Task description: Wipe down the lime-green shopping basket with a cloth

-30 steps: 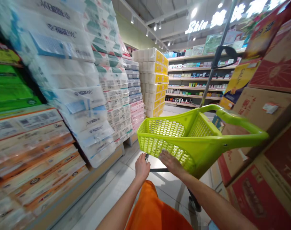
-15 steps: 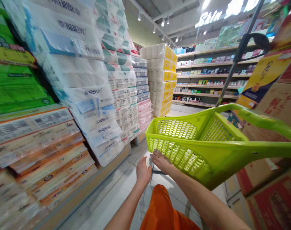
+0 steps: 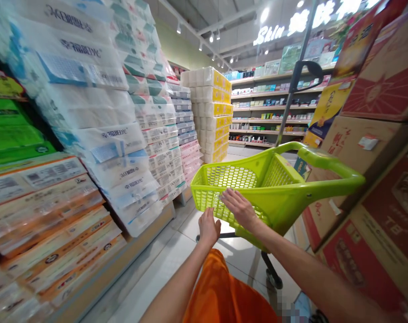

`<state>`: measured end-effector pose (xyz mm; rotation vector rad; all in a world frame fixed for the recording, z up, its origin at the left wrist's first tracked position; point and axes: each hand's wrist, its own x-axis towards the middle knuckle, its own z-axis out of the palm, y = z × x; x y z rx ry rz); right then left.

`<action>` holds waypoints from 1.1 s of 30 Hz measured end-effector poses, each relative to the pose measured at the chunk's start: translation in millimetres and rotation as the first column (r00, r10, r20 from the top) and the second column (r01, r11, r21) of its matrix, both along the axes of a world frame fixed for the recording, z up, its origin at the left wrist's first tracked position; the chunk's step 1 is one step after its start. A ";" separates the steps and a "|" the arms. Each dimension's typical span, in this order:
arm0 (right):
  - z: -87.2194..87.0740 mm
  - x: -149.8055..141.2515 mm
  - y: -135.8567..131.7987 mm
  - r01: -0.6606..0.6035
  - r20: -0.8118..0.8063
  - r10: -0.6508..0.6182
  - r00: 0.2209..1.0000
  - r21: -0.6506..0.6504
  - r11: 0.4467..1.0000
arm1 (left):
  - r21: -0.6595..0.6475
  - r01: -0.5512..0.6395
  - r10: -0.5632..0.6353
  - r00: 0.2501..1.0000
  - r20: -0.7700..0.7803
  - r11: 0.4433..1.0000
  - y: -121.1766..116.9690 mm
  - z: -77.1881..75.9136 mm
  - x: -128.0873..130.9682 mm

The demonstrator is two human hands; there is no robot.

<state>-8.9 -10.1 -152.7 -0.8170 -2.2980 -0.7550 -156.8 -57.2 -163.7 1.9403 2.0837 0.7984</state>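
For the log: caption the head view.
Left hand and right hand near a lime-green shopping cart, beside stacked toilet paper.

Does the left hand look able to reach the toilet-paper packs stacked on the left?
Probably not without a step: open floor separates the left hand from the packs, though nothing blocks the way.

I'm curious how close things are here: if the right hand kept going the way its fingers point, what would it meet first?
The right hand would most likely meet the green mesh side of the shopping cart basket first. Its fingertips look very close to that mesh, perhaps touching, though depth is hard to judge from this view.
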 end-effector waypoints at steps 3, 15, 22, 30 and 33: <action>5.5 17.8 -3.7 0.025 0.014 -0.026 1.000 0.042 0.999 | -0.007 0.039 -0.039 0.999 -0.020 0.999 -2.0 5.8 18.0; 16.2 55.0 -23.0 0.020 -0.119 -0.011 0.993 0.073 0.997 | -0.034 0.095 -0.098 0.990 -0.102 0.995 -2.6 12.7 50.0; -4.3 73.7 -34.1 -0.010 -0.128 0.015 0.992 0.040 0.999 | 0.008 0.146 -0.143 0.976 -0.162 0.989 -2.9 9.3 59.6; -1.2 93.9 -43.8 0.021 -0.142 -0.009 0.990 0.080 0.997 | 0.040 0.227 -0.216 0.959 -0.181 0.973 -5.8 25.7 78.6; 21.0 101.7 -50.5 0.066 -0.245 -0.045 0.969 0.077 0.995 | 0.130 0.254 -0.231 0.958 -0.169 0.958 -3.8 37.2 84.3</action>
